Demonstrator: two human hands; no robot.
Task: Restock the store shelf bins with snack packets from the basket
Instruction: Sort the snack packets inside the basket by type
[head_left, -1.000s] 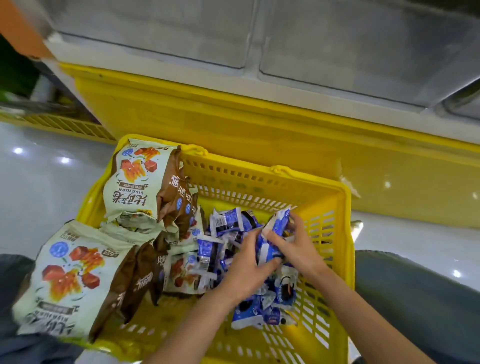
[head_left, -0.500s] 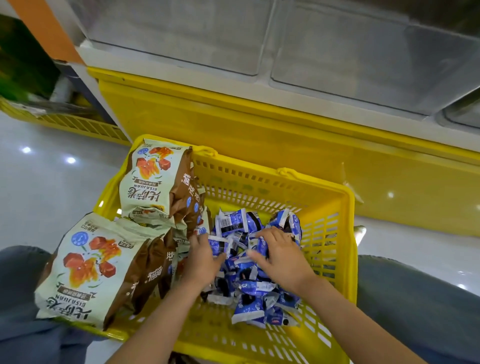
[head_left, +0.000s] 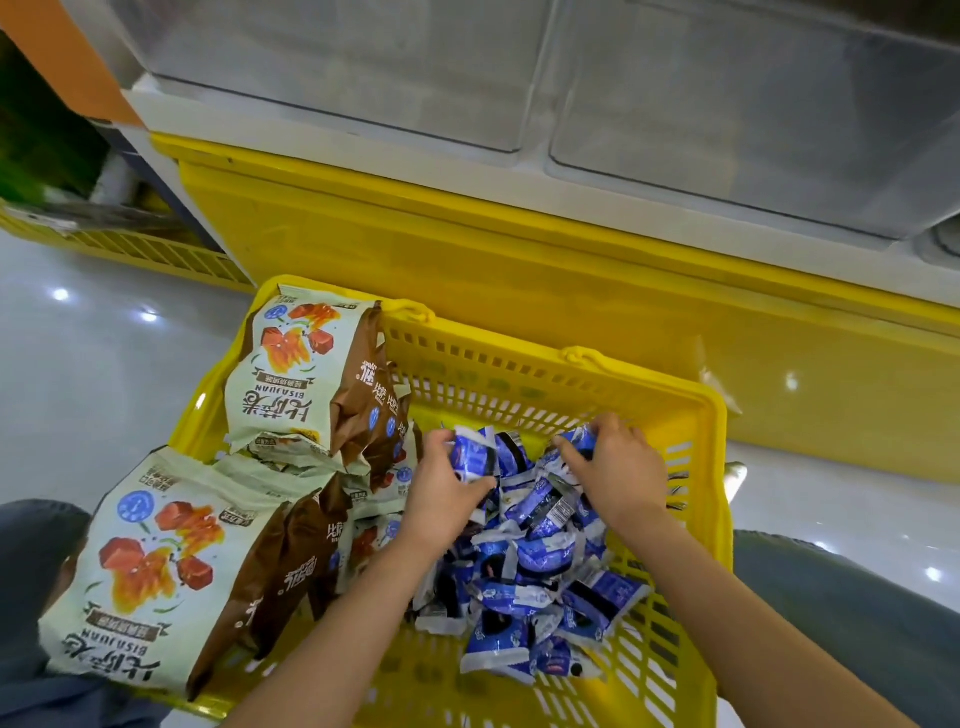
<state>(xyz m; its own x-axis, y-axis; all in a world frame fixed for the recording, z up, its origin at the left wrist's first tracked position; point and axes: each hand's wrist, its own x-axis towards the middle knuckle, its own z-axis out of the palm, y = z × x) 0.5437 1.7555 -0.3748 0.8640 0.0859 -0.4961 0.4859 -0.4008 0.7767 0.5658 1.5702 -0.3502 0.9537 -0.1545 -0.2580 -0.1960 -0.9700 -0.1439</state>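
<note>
Picking up blue snack packets (head_left: 519, 561)
In the yellow basket (head_left: 519, 374), the left hand (head_left: 447, 493) grips one packet (head_left: 470, 457); the right hand (head_left: 621, 478) pinches another. More lie right under both hands; the clear bins (head_left: 727, 104) are up ahead.

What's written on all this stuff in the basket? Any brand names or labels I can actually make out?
"BISAJUAN": printed upside down to the camera on the far big bag, and again on the near big bag.
Large Chinese characters next to it on both bags: probably "比萨卷", but I am not certain.
Small blue packets: their print and a barcode are too small and blurred to read.
</note>
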